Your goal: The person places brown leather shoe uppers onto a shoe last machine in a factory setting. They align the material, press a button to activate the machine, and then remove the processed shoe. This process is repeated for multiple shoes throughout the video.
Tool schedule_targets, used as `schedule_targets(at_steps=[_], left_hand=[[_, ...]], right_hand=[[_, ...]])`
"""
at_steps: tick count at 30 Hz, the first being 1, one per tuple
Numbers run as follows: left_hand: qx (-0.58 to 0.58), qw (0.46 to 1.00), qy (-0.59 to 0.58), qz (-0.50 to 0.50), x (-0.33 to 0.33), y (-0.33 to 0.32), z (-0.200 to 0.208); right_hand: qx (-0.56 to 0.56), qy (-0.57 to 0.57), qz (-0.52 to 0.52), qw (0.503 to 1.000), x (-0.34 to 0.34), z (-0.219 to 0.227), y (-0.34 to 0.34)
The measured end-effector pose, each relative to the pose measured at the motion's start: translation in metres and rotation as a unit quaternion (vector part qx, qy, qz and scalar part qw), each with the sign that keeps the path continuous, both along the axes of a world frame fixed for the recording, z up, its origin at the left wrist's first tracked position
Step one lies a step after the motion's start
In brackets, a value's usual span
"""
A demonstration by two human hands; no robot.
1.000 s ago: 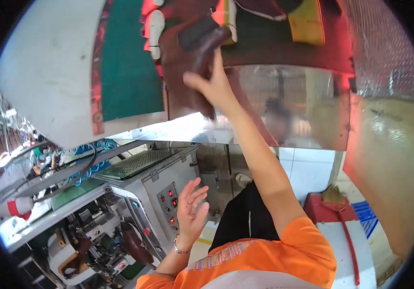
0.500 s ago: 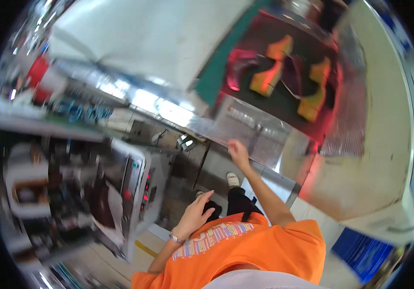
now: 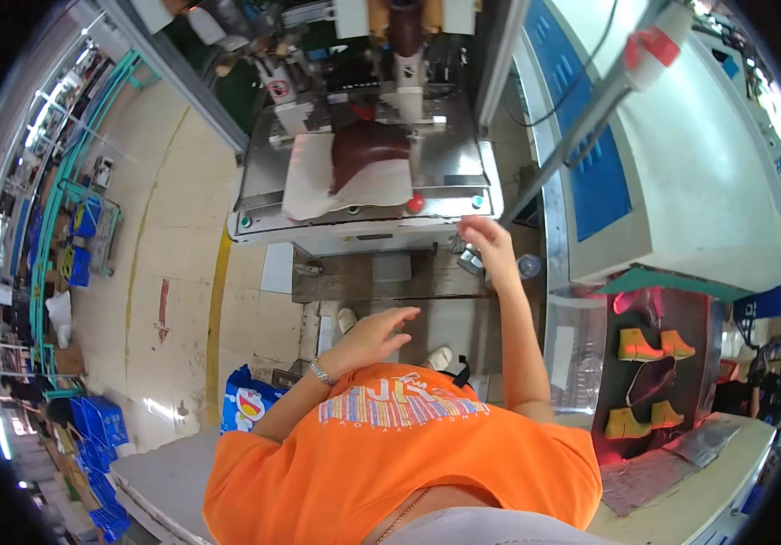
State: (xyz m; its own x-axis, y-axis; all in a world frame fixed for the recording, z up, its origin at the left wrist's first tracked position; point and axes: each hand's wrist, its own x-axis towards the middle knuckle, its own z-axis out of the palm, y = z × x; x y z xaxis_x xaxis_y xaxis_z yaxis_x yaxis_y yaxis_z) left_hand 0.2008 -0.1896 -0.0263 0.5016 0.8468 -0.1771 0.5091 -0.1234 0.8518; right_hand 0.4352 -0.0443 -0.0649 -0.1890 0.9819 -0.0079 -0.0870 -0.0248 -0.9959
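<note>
My left hand [image 3: 374, 338] hovers in front of my orange shirt, fingers stretched out, holding nothing; a metal watch is on its wrist. Farther forward, my right hand [image 3: 488, 240] is raised near the front right edge of a machine [image 3: 459, 165], with loosely bent fingers and nothing visible in them. On the machine's metal bed lies a dark brown leather piece [image 3: 368, 154], partly over a white sheet [image 3: 307, 173]. A red button [image 3: 415, 202] and a green button [image 3: 477, 202] sit along the front edge, apart from my hand.
At right, a red-lit conveyor [image 3: 608, 386] carries several yellow lasts [image 3: 640, 345] and dark red pieces [image 3: 652, 380] beside a white-and-blue cabinet [image 3: 708, 173]. A slanting metal pole [image 3: 549, 168] stands right of the machine. Blue crates [image 3: 98, 431] are at left, a blue bag [image 3: 250, 400] nearer.
My view has swung left from the conveyor to face the machine, so the conveyor now appears at lower right. My right hand is raised higher toward the machine edge; my left hand remains before my shirt.
</note>
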Motion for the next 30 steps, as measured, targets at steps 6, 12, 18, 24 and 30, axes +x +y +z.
schedule_targets(at_steps=[6,12,18,24,30], left_hand=[[-0.001,0.994,-0.061,0.094,-0.092,0.000,-0.006],[0.011,0.987,-0.114,0.114,-0.170,0.015,0.005],[-0.068,0.923,-0.278,0.257,-0.279,0.032,-0.016],[0.034,0.932,-0.278,0.228,-0.323,0.148,0.040],[-0.320,0.848,-0.423,-0.006,-0.316,0.263,0.054]], right_hand=[[-0.049,0.026,-0.063,0.996,-0.111,-0.014,0.123],[-0.071,-0.344,-0.132,0.927,-0.127,-0.102,0.254],[-0.049,-0.085,-0.102,0.990,-0.201,-0.011,0.209],[0.243,-0.193,-0.119,0.943,-0.226,0.079,0.127],[0.424,-0.277,-0.158,0.848,-0.266,0.129,0.041]])
